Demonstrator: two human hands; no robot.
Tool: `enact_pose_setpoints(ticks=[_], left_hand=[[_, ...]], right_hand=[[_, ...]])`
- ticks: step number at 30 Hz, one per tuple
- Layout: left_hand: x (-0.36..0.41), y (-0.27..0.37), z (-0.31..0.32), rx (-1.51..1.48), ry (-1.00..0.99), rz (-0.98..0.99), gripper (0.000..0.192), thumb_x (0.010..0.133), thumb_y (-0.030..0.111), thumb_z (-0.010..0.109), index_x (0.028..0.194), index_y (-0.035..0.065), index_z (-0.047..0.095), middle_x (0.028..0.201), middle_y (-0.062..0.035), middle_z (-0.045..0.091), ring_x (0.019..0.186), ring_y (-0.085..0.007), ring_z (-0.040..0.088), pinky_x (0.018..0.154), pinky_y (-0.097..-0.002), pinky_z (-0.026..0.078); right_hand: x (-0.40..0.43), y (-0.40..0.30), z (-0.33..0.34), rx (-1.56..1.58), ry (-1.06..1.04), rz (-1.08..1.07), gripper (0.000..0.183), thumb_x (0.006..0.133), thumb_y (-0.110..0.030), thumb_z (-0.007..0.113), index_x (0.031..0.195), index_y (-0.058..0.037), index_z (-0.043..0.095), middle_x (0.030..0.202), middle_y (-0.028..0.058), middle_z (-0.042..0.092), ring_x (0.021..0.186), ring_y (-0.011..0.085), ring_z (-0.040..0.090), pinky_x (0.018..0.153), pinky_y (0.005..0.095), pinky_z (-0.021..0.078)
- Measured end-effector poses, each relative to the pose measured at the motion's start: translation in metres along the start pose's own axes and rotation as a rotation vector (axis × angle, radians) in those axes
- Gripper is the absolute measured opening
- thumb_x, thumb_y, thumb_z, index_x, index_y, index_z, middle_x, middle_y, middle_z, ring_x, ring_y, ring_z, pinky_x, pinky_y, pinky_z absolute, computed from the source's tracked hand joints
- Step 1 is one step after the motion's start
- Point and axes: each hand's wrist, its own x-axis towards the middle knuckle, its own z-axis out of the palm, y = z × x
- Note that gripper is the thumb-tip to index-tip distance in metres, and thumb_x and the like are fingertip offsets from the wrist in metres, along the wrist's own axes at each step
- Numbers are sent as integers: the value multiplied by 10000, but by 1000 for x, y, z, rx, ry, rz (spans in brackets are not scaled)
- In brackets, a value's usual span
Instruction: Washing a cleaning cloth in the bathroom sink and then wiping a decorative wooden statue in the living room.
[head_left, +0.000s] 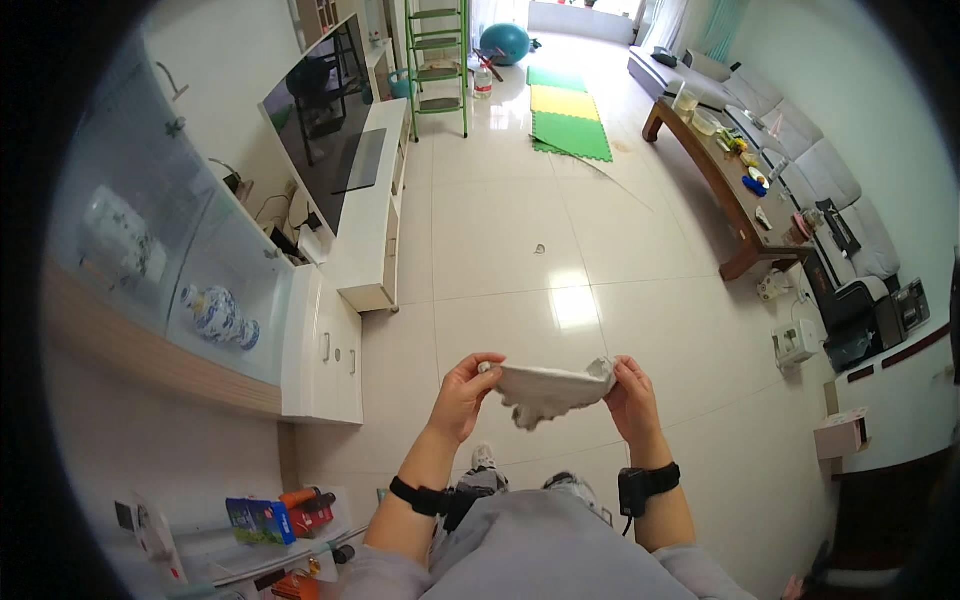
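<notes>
A pale grey, wrinkled cloth (553, 391) hangs stretched between my two hands, in front of my body and above the tiled floor. My left hand (466, 390) pinches its left corner between thumb and fingers. The opposite corner is gripped by my right hand (632, 394), where a bit of the fabric bunches up. Its upper edge runs nearly straight, while the lower edge droops unevenly and looks darker. Black straps circle both my forearms.
On the left stand a glass display cabinet with a blue-and-white vase (219, 316) and a white TV stand (367, 247). A green stepladder (437, 75) and foam mats (571, 135) are farther off. To the right are a wooden coffee table (724, 180) and a grey sofa (825, 161).
</notes>
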Motion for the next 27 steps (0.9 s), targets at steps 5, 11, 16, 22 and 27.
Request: enact_pose_setpoints(ticks=[5,11,16,22,27], left_hand=[[66,41,-22,112,14,54,203,832,135,590,1020,59,608,801,1,591,730,-67,531,713,-221,433],[142,75,-44,388,188,209,203,855,145,557,1022,43,610,809,-26,616,750,-89,556,716,-240,451],[209,111,-26,1137,289,359,186,871,80,477,1004,40,602,798,-56,622,746,-113,580,710,-249,457],[306,129,-38,552,239,356,293,855,1,399,1145,31,434,996,-51,521,946,-155,518,841,-296,431],[365,162,1,408,248,367,235,870,68,406,1091,68,486,742,46,416,669,-30,383,650,-186,340]], right_hand=[[76,1,8,-144,103,-144,82,827,-117,567,796,-111,492,758,-27,533,712,65,508,653,224,430],[178,-8,30,18,132,-181,103,815,-90,563,761,-126,483,735,-26,525,713,75,512,684,241,440],[270,-27,16,147,-58,-179,109,795,-49,541,832,-128,476,800,12,551,777,117,540,777,266,431],[351,-74,31,-293,-206,-13,396,799,-104,612,1166,-52,473,845,19,554,813,97,536,734,236,441],[413,-73,17,-617,-242,-87,208,796,-126,634,983,-38,607,880,18,585,805,66,524,686,216,447]])
